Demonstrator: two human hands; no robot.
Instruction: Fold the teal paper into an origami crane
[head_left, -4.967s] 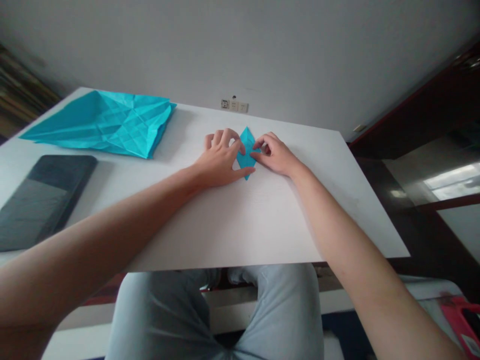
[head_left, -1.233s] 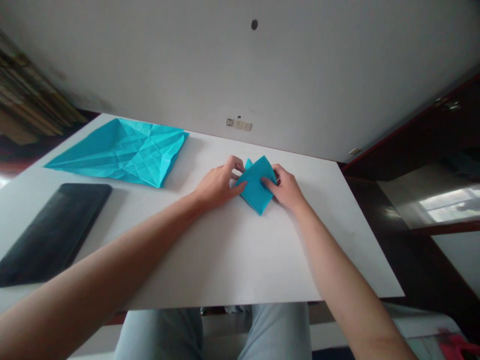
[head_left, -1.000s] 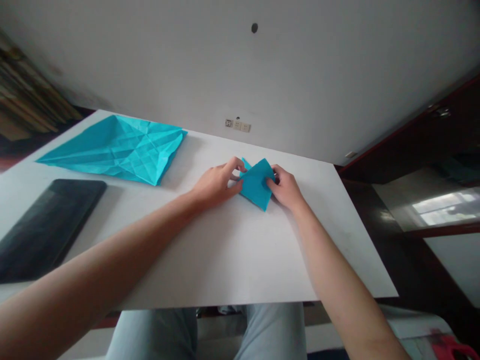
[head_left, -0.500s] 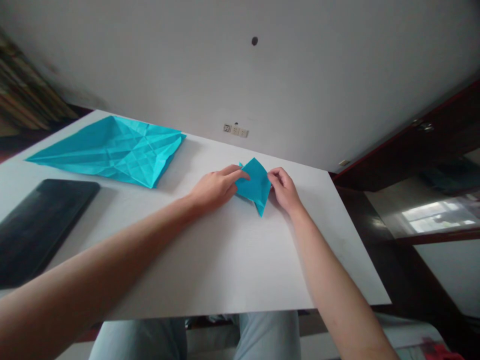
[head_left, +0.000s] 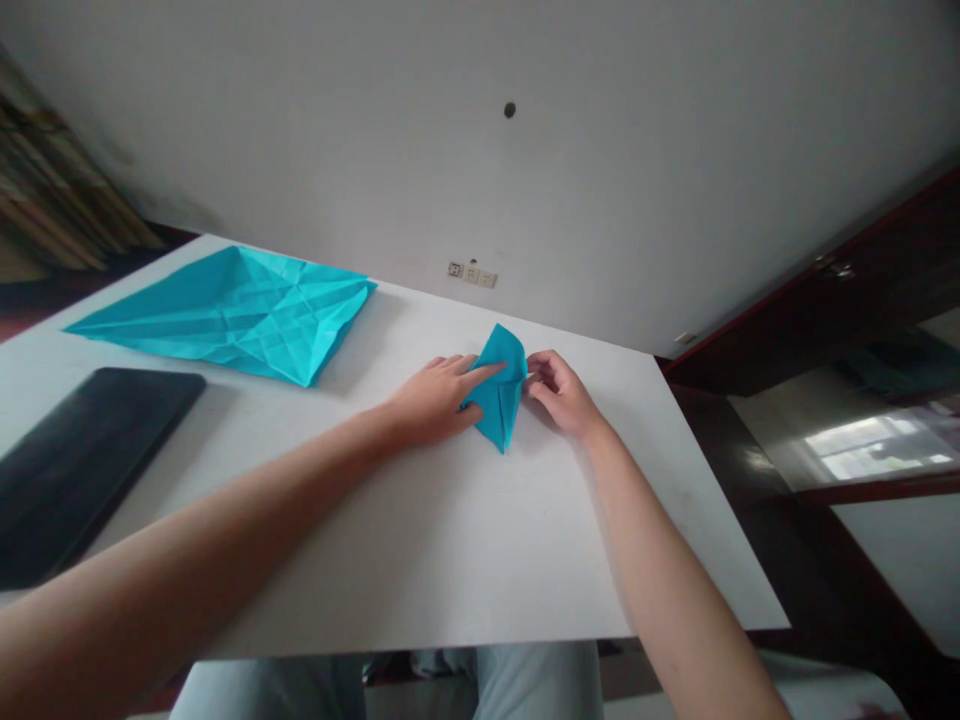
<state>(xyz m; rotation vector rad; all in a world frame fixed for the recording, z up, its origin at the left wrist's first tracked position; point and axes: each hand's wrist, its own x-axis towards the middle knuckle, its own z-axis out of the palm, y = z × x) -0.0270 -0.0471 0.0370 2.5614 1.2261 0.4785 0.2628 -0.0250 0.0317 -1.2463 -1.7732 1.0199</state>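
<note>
A small folded piece of blue paper (head_left: 501, 395) lies on the white table (head_left: 420, 540), its lower tip pointing toward me and its right flap lifted. My left hand (head_left: 433, 397) rests flat on the paper's left part, fingers stretched out, index finger pressing along the fold. My right hand (head_left: 559, 392) is just right of the paper, fingers curled and pinching the raised right edge of the paper.
A large creased blue sheet (head_left: 232, 312) lies at the table's far left. A black tablet (head_left: 71, 470) lies near the left edge. A wall socket (head_left: 471, 274) sits behind the table. Dark wooden furniture (head_left: 840, 300) stands to the right.
The paper has been narrowed: its right flap was swung upward and leftward by my right hand. My left fingers went from pinching to lying flat on it. The camera tilted slightly.
</note>
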